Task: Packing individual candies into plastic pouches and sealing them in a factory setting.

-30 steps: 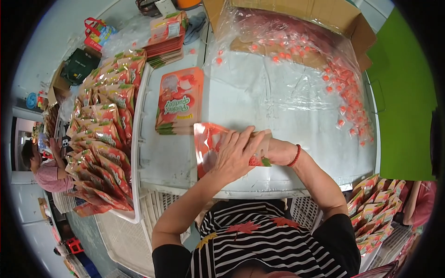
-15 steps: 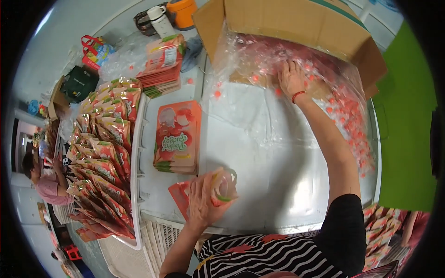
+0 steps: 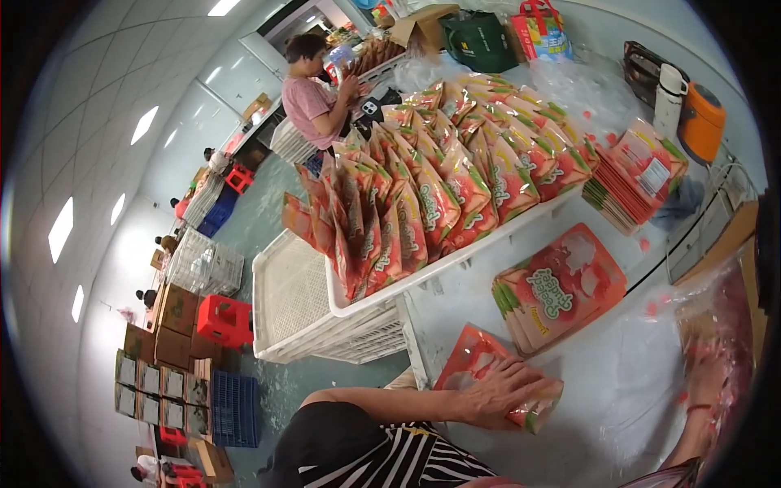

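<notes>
1. The left hand (image 3: 506,394), low and right of centre in the frame, lies over a red pouch (image 3: 537,398) near the desk's (image 3: 590,390) edge. Its fingers are close together and bent round the pouch, which it has hold of; the thumb is hidden.
2. The pouch's long axis appears to run from upper left to lower right in the frame, its green-marked end toward the lower right. The left hand covers the middle, so whether the red part beyond the wrist belongs to the same pouch is uncertain, as is whether the end is open.
3. The right hand (image 3: 706,376), at the right edge of the frame, is well apart from the pouch, which lies to its left and slightly lower. Clear plastic (image 3: 634,366) and blur obscure its fingers; their spread and any contents cannot be told.
4. Small red pieces (image 3: 651,309) show indistinctly by the plastic; the cardboard box (image 3: 740,236) is cut off by the dark rim.
5. Just above the pouch lies a stack of flat pouches (image 3: 561,285); farther, at upper centre, a white tray (image 3: 455,264) bears filled pouches (image 3: 443,195).
</notes>
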{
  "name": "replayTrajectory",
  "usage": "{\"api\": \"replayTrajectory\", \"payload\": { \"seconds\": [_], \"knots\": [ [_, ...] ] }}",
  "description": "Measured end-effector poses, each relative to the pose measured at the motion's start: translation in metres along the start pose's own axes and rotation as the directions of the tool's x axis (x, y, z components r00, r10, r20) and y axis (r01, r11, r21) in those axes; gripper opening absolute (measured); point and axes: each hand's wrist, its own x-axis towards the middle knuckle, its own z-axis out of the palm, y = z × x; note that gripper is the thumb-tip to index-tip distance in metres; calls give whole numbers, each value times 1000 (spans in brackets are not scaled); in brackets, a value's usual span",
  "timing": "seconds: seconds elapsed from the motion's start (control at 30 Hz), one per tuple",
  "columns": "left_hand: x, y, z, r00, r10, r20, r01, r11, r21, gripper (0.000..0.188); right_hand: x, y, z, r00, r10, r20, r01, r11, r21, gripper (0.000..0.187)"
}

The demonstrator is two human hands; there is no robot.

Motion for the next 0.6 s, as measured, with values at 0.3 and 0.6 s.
{"api": "replayTrajectory", "payload": {
  "seconds": [0.3, 0.6],
  "knots": [
    [17, 1, 6, 981, 188, 40, -182, 975, -128, 92, 47, 179, 128, 978, 189, 93, -175, 975, -140, 47],
    [18, 5, 1, 987, 162, 3, -161, 982, -94, 91, 220, 91, 96, 992, -67, 109, 42, 975, 218, 46]
  ]
}}
